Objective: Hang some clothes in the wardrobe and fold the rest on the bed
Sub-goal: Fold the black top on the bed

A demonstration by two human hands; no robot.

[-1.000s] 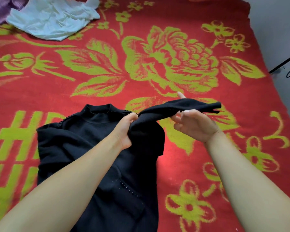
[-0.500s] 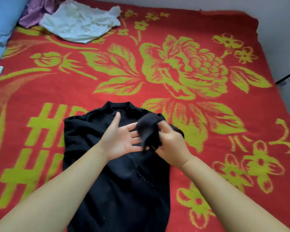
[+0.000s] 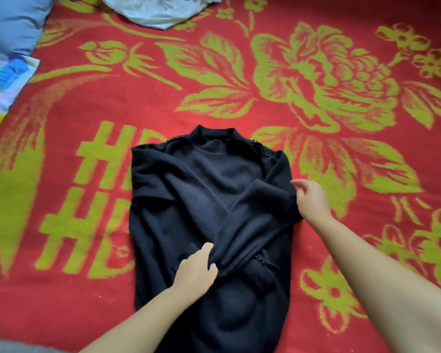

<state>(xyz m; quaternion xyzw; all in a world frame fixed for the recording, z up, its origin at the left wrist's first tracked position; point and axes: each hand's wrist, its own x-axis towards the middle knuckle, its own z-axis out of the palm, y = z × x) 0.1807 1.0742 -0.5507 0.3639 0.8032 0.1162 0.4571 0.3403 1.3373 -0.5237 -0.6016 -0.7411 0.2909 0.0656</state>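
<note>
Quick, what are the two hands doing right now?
Left hand: pinching the sleeve of the black sweater.
Right hand: open, fingers relaxed at the sleeve's fold, holding nothing.

Both bare forearms reach forward from the bottom edge. The left grip (image 3: 197,270) lies knuckles up, thumb and fingers pinching cloth. The right grip (image 3: 312,200) is further ahead, fingers loosely bent, holding nothing.

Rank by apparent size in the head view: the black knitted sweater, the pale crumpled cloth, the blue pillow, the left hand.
1. black knitted sweater
2-3. pale crumpled cloth and blue pillow: alike, both cut by the frame edge
4. left hand
</note>
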